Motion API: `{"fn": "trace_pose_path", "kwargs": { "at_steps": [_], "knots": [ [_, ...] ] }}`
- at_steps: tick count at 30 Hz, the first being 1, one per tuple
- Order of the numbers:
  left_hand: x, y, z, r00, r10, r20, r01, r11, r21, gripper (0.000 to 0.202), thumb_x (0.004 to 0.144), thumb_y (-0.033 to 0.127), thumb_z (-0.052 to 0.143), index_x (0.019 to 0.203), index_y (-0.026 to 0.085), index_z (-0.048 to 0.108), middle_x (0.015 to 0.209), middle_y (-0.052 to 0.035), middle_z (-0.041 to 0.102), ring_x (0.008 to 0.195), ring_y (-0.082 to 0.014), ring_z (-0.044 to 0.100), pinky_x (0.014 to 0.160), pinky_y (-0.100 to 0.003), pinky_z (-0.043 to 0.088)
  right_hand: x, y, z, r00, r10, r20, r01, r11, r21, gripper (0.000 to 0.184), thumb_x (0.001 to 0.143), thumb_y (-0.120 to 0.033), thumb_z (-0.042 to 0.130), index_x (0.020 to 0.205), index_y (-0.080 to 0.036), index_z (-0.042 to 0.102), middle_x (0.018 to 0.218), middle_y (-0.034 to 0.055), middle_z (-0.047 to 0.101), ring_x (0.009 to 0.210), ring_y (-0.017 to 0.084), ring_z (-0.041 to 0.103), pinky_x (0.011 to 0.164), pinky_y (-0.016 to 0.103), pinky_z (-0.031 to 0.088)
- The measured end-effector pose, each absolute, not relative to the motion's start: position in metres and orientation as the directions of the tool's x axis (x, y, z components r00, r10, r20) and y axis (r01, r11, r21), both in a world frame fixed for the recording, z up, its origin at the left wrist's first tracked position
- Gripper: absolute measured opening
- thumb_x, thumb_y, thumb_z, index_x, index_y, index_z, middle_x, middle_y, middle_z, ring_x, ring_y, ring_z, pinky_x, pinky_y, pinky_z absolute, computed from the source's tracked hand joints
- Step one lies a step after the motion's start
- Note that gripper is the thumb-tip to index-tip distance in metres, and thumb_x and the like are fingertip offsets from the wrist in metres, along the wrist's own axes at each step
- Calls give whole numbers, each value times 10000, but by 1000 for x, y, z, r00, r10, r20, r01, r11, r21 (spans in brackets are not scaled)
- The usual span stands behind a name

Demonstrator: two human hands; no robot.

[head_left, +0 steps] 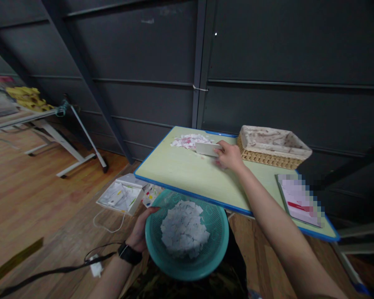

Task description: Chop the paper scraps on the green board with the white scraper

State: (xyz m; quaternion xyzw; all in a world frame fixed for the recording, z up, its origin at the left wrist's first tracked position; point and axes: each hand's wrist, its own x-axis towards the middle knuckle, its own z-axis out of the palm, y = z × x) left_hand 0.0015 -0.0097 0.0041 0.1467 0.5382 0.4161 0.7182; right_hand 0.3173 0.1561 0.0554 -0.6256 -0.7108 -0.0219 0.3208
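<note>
My left hand [140, 228] grips the rim of a teal plastic colander [216, 253], holding it at my lap below the table's front edge. A heap of torn white paper scraps [185, 228] lies inside the colander. Out over the table, my right hand [229, 155] is closed on a flat white rectangular card [206, 148]. The card stands on edge against the near right side of a pile of white and pink paper scraps [187, 141]. What the card is made of, I cannot tell.
A lined wicker basket [271, 158] sits at the table's back right. A clipboard with a red pen [301, 206] lies at the right end of the blue-edged table [174, 166]. On the floor at left are an open white box [120, 197], cables and a white adapter [96, 265].
</note>
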Motion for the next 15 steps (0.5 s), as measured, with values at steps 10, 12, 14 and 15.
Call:
{"fn": "trace_pose_path", "kwargs": {
  "at_steps": [10, 12, 14, 15],
  "knots": [
    [2, -9, 2, 105, 732, -673, -484, 629, 609, 93, 798, 184, 611, 812, 155, 698, 605, -56, 759, 619, -286, 735, 630, -380, 573, 312, 159, 49, -47, 885, 463, 837, 288, -466, 214, 817, -266, 498, 918, -200, 675, 747, 63, 693, 691, 219, 587, 647, 286, 375],
    [2, -9, 2, 129, 736, -665, -507, 625, 594, 118, 788, 171, 619, 868, 138, 699, 651, -68, 774, 616, -274, 738, 635, -373, 580, 316, 160, 51, -59, 905, 420, 818, 285, -499, 148, 780, -254, 519, 823, -202, 650, 665, 39, 656, 629, 199, 552, 603, 277, 353],
    [2, -10, 1, 141, 745, -652, -522, 616, 590, 129, 782, 158, 624, 881, 122, 697, 668, -81, 779, 588, -258, 731, 620, -360, 580, 322, 160, 54, -42, 921, 388, 791, 268, -550, 95, 748, -269, 543, 749, -205, 612, 601, 16, 610, 586, 183, 518, 566, 268, 330],
    [2, -10, 1, 138, 750, -647, -526, 609, 594, 126, 781, 154, 625, 878, 118, 697, 670, -85, 779, 570, -250, 725, 606, -354, 577, 326, 160, 55, -25, 922, 386, 774, 262, -576, 89, 736, -283, 553, 729, -206, 597, 590, 9, 595, 579, 178, 508, 557, 265, 323]
  ]
}}
